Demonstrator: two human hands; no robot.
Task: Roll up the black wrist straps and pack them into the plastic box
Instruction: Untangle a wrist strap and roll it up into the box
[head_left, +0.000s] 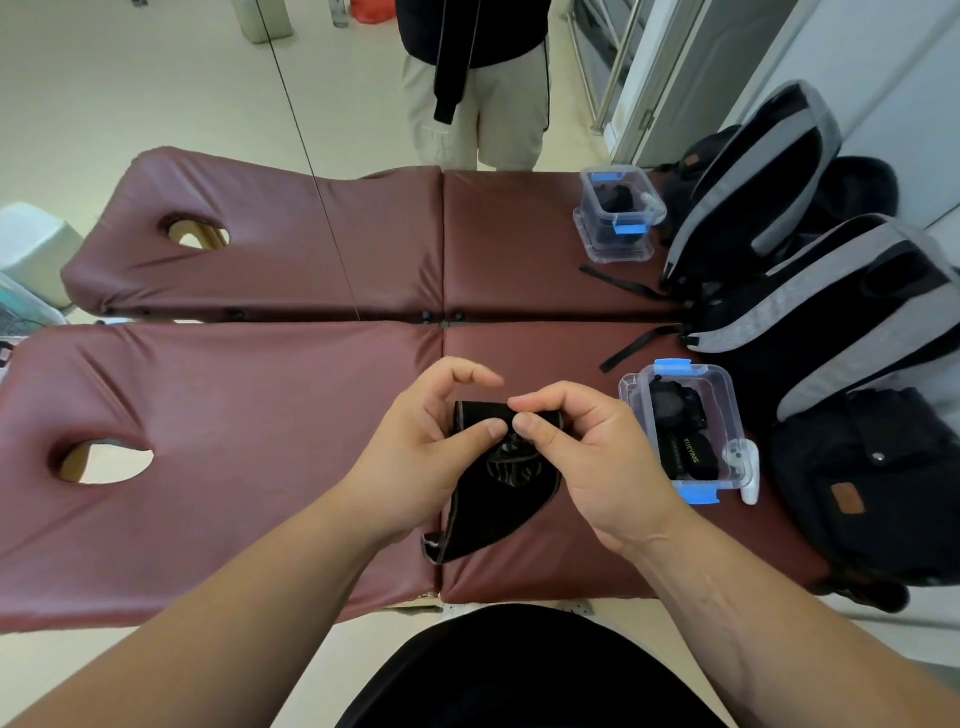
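Observation:
A black wrist strap (488, 512) with a pale emblem lies on the maroon padded table (234, 467) in front of me, its far end turned over into a small roll. My left hand (415, 457) pinches that rolled end with thumb and fingers. My right hand (587, 457) pinches the same end from the right. The strap's loose tail runs back toward me. To the right stands an open clear plastic box (727, 400) with blue latches, holding rolled black straps, one marked with gold lettering.
A white clip-like object (745, 467) lies beside the near box. A second clear box (618, 218) sits on the far table. Grey and black backpacks (831, 312) crowd the right side. A person (478, 83) stands beyond the far table. Face holes (104, 460) sit at left.

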